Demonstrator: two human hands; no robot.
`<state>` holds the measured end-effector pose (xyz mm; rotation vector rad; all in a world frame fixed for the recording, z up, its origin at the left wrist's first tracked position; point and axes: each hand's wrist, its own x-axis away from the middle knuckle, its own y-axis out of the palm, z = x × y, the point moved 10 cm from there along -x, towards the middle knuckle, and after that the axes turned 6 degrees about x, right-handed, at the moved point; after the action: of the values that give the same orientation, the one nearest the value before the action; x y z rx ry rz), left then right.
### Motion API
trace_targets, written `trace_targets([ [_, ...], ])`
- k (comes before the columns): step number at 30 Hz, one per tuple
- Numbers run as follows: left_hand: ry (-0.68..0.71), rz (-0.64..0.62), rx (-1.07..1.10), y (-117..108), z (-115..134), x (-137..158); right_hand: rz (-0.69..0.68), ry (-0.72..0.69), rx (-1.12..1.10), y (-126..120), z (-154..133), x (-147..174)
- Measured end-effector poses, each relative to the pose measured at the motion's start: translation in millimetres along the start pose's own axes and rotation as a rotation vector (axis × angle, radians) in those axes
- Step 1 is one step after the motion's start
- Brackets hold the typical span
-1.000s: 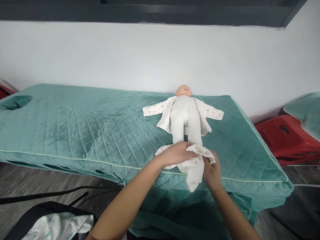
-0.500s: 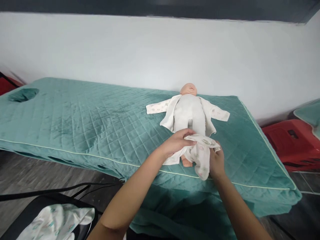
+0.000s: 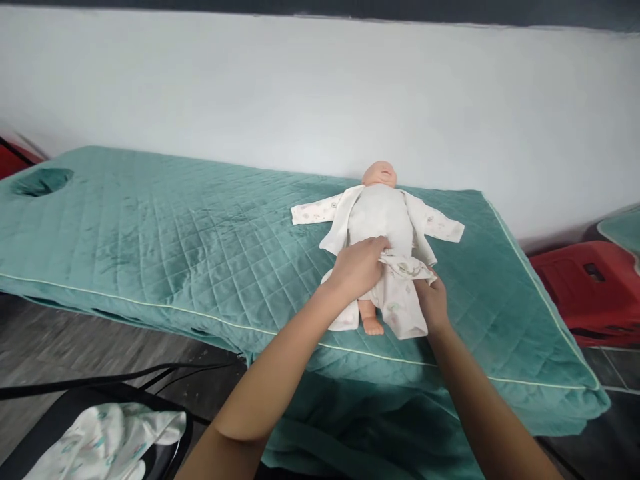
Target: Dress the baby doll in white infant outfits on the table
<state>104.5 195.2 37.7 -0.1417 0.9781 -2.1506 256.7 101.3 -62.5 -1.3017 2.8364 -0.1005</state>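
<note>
A baby doll (image 3: pixel 381 217) lies on its back on the green quilted bed, head toward the wall. It wears an open white patterned jacket (image 3: pixel 316 211) with the sleeves spread over a pale body. My left hand (image 3: pixel 361 268) is closed on the upper edge of small white printed pants (image 3: pixel 400 307) at the doll's hips. On the other side, my right hand (image 3: pixel 434 300) grips the waistband near the thigh. One trouser leg covers the leg on the right. The other leg's bare foot (image 3: pixel 373 324) shows beside loose white cloth.
The green bed (image 3: pixel 200 233) has a face hole (image 3: pixel 43 181) at its left end and stands against a white wall. A black chair (image 3: pixel 175 437) at lower left holds a printed white cloth (image 3: pixel 107 443). Red plastic stool (image 3: pixel 590 287) stands at right.
Both hands have drawn the pants up the doll's leg toward its hips. The trouser leg hangs straighter, and my left hand has moved up and closed tighter. The view has shifted slightly.
</note>
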Motion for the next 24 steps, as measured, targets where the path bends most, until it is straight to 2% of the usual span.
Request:
trace_targets([
  [3, 0.034, -0.042, -0.135, 0.9, 10.5, -4.8, -0.011, -0.022, -0.002, -0.1, -0.8, -3.3],
  [9, 0.034, -0.043, -0.053, 8.8, 7.9, -13.7, 0.038, -0.008, -0.133, 3.9, -5.6, -0.8],
  [13, 0.052, -0.044, -0.286, 18.4, 14.0, -19.4, 0.063, 0.000, -0.240, 6.9, -7.3, 3.8],
  [15, 0.074, -0.028, -0.429, 22.3, 21.3, -23.5, 0.071, -0.002, -0.183, 5.4, -4.9, 3.8],
  [18, 0.098, 0.014, -0.540, 26.4, 28.9, -28.2, 0.086, -0.076, -0.029, 1.0, -7.6, 1.0],
  [21, 0.084, 0.043, -0.496, 27.6, 24.2, -28.4, 0.110, -0.150, 0.082, -2.9, -13.4, -4.1],
  [24, 0.033, 0.095, -0.235, 16.9, 9.5, -24.9, 0.156, -0.227, 0.124, -9.2, -22.4, -11.4],
])
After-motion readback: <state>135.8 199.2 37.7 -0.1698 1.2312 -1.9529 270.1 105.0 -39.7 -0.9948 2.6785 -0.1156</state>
